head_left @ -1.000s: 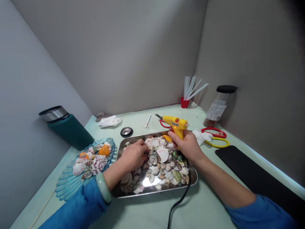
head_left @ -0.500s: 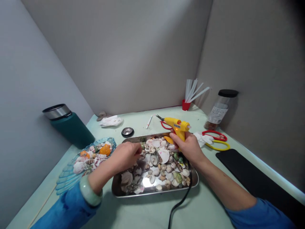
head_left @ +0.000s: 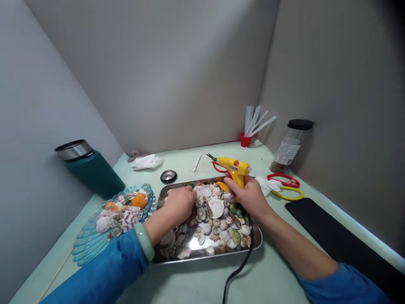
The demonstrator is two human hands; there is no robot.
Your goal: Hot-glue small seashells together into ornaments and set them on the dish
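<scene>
My right hand [head_left: 252,197] grips a yellow hot glue gun [head_left: 232,166] by its handle, above the right back part of a metal tray [head_left: 177,261]. A small orange light glows on the gun's side, and its black cord [head_left: 239,269] runs down over the tray's front edge. Among the seashells [head_left: 217,208] at the tray's left back is my left hand [head_left: 181,204], fingers curled down and close together. Its fingertips are hidden, so whatever they pinch cannot be seen. Shells of white, brown and green fill much of the tray.
Left of the tray, a blue shell-shaped dish [head_left: 90,242] bears more shells, beside a green bottle [head_left: 95,174]. Behind lie a round lid [head_left: 168,176], a marker [head_left: 197,163] and tissue [head_left: 147,162]. Scissors [head_left: 287,193], a jar [head_left: 288,147] and a red cup [head_left: 246,141] of glue sticks stand rightward.
My left hand has moved right and slightly back, deeper among the shells. My right hand holds the glue gun in nearly the same place. The view has shifted slightly.
</scene>
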